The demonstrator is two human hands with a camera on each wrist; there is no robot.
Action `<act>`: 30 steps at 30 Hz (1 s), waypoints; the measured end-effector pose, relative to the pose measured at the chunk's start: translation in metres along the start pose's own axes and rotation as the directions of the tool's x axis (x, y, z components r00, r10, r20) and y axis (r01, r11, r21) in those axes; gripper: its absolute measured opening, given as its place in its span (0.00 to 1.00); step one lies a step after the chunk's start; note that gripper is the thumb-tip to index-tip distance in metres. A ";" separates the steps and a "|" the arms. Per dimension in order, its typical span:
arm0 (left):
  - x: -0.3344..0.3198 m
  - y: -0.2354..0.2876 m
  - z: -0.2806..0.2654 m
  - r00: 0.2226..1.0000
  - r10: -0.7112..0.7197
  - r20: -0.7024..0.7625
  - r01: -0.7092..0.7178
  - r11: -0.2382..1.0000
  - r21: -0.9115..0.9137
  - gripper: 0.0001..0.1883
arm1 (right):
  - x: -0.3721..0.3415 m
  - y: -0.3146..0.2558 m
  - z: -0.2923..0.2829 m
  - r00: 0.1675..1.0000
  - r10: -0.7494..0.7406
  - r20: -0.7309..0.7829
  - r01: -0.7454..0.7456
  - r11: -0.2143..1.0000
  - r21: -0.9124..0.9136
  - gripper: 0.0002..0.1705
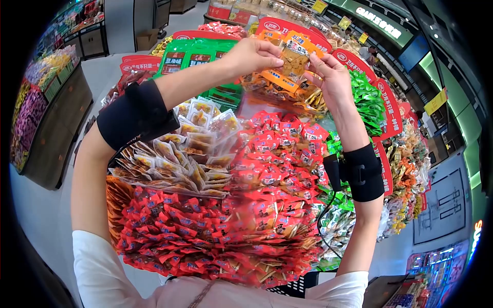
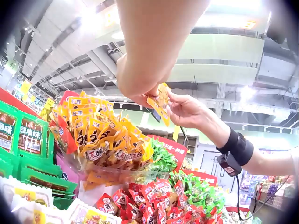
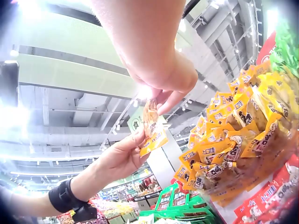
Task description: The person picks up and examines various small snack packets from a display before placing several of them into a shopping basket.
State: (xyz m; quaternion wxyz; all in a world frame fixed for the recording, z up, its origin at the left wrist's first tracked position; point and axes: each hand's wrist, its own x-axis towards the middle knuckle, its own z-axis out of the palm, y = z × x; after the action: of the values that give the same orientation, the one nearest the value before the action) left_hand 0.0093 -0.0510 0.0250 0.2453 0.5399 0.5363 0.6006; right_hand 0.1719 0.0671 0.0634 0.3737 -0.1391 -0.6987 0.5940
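Observation:
A small orange snack packet (image 1: 296,55) with a clear window is held up between both hands above the display. My left hand (image 1: 255,55) pinches its left edge between thumb and fingers. On the opposite edge, the thumb and fingers of my right hand (image 1: 331,77) grip it. In the left wrist view the packet (image 2: 161,103) appears edge-on, and the right hand (image 2: 187,111) is at its side. The right wrist view shows the left hand (image 3: 122,156) at the packet's lower part (image 3: 154,140). Behind it stands a bin of matching orange packets (image 2: 100,135).
Red packets (image 1: 205,236) fill the near bins. Pale clear-wrapped snacks (image 1: 179,159) lie at the left, below large green packs (image 1: 192,59). Green packets (image 1: 364,100) and red sign boards (image 1: 387,110) line the right side. Another display (image 1: 49,118) stands across the aisle on the left.

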 end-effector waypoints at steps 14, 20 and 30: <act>0.048 0.038 -0.002 0.808 0.586 -0.059 -0.485 0.719 0.497 0.12 | 0.039 -0.044 -0.015 0.902 -0.417 0.117 0.432 0.849 -0.305 0.07; 0.062 0.008 -0.007 0.920 0.391 0.029 -0.320 0.708 0.630 0.12 | 0.080 -0.019 -0.039 0.887 -0.461 0.006 0.416 0.794 -0.444 0.06; 0.052 -0.047 -0.008 0.958 0.248 0.148 -0.276 0.643 0.715 0.07 | 0.103 0.023 -0.028 0.937 -0.349 0.005 0.270 0.718 -0.642 0.05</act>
State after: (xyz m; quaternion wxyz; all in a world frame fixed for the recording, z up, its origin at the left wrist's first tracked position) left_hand -0.0263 0.0053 0.0037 -0.0694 0.6750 0.6421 0.3568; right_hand 0.1152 0.1587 0.0788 0.4389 -0.1721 -0.8476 0.2437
